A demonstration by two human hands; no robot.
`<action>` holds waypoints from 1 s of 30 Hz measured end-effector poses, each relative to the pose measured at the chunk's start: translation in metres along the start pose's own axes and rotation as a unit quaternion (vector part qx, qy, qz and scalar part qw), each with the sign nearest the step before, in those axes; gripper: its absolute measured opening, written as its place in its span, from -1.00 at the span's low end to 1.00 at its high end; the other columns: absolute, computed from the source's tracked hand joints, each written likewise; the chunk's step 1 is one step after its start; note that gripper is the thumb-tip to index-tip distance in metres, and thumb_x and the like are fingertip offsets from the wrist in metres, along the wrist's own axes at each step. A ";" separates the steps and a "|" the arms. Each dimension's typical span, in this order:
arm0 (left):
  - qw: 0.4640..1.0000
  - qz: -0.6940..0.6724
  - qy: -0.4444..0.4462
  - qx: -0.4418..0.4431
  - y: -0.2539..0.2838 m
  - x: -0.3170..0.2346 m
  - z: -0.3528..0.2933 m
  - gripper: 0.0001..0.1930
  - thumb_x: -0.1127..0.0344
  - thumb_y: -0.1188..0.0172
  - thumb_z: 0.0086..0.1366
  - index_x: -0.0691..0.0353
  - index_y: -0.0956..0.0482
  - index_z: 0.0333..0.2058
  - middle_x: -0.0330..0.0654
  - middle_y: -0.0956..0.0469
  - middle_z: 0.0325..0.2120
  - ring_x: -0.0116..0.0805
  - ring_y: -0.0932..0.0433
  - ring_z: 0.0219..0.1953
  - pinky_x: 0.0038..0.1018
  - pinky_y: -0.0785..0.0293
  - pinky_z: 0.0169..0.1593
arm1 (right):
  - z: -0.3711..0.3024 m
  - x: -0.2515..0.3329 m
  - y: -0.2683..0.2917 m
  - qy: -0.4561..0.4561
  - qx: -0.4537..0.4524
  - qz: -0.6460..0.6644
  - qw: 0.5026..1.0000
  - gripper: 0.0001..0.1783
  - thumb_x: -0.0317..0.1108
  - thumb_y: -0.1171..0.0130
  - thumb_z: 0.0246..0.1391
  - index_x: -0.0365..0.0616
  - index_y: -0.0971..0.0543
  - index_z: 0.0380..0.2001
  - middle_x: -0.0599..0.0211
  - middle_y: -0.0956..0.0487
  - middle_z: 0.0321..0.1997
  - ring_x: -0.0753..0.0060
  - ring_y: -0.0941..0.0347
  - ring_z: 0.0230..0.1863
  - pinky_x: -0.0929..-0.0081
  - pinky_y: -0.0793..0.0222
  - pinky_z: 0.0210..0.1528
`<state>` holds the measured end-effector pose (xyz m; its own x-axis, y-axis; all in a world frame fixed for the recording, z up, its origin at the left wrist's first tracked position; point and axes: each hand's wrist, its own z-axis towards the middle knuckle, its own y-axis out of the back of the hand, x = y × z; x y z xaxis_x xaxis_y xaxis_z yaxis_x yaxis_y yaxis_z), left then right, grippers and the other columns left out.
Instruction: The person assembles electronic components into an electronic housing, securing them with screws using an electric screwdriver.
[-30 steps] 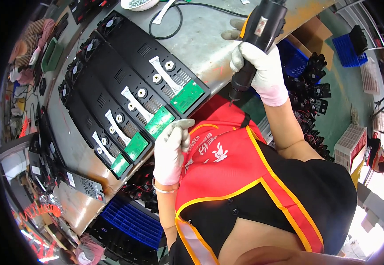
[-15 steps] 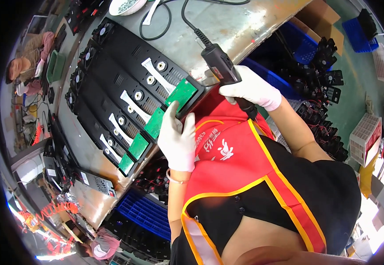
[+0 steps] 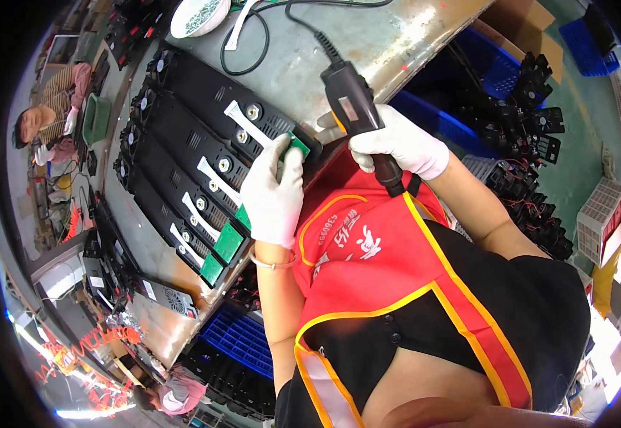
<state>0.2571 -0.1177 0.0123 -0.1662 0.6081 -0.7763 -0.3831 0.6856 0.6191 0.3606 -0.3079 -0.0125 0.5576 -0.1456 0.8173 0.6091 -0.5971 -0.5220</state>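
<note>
My right hand (image 3: 400, 143) is closed round a black electric screwdriver (image 3: 350, 93), whose cord rises from its far end and whose nose points down toward my apron. My left hand (image 3: 275, 192) pinches the near edge of a green circuit board (image 3: 298, 145) with fingertips and thumb, partly covering it. From this board a white flat cable (image 3: 245, 123) runs onto the nearest black panel (image 3: 203, 89). Other black panels lie beside it in a row, each with a white cable and a green circuit board (image 3: 229, 244). Both hands wear white gloves.
A white bowl of small parts (image 3: 200, 16) stands on the metal table (image 3: 339, 32) near the cord. Blue crates (image 3: 235, 342) and black fan parts (image 3: 528, 164) sit below and to the right. A co-worker (image 3: 50, 118) is at the far left; another person (image 3: 175, 392) is lower left.
My left hand has moved up and left onto the nearest circuit board, its fingers closing on the edge. The screwdriver has shifted slightly left and tilted in my right hand.
</note>
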 end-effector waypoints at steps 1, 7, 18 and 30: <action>0.999 0.005 -0.026 0.025 0.003 0.005 0.002 -0.60 0.30 -0.32 0.14 0.32 -0.54 -0.05 -0.09 -0.60 -0.33 -0.42 -0.53 -0.37 -0.52 -0.46 -0.22 | -0.001 0.001 0.000 0.012 -0.004 0.023 1.000 -0.75 -0.31 -0.22 0.00 -0.23 -0.44 -0.34 0.35 -0.47 -0.59 0.54 -0.41 -0.57 0.55 -0.37 -0.48; 0.984 0.168 -0.016 0.050 -0.004 -0.010 0.005 -0.44 0.17 -0.41 -0.02 0.27 -0.52 -0.03 -0.01 -0.59 -0.23 -0.06 -0.59 -0.22 -0.32 -0.50 -0.12 | -0.002 0.028 -0.014 0.038 0.027 0.044 0.998 -0.68 -0.35 -0.20 0.01 -0.26 -0.45 -0.18 0.37 -0.47 -0.58 0.55 -0.42 -0.56 0.56 -0.38 -0.45; 0.955 0.259 -0.147 -0.004 -0.010 0.000 -0.004 -0.51 0.15 -0.34 0.04 0.22 -0.54 -0.06 -0.08 -0.56 -0.39 -0.09 -0.53 -0.32 -0.26 -0.46 -0.23 | 0.013 0.060 -0.004 0.233 -0.030 -0.045 0.971 -0.55 -0.33 -0.16 0.04 -0.33 -0.45 0.00 0.31 -0.56 -0.43 0.64 -0.41 -0.53 0.62 -0.40 -0.41; 0.984 0.176 -0.015 0.036 -0.007 -0.003 0.019 -0.56 0.10 -0.36 -0.03 0.24 -0.59 -0.21 -0.04 -0.60 -0.30 -0.11 -0.60 -0.22 -0.33 -0.50 -0.11 | 0.031 0.067 -0.026 0.221 -0.034 -0.083 0.971 -0.47 -0.36 -0.17 0.02 -0.33 -0.40 0.08 0.11 -0.58 -0.06 0.67 -0.39 -0.52 0.64 -0.39 -0.43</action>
<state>0.2780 -0.1170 0.0126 -0.2494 0.8240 -0.5088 -0.2409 0.4561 0.8567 0.3998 -0.2773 0.0483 0.1482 -0.3587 0.9216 0.6232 -0.6897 -0.3687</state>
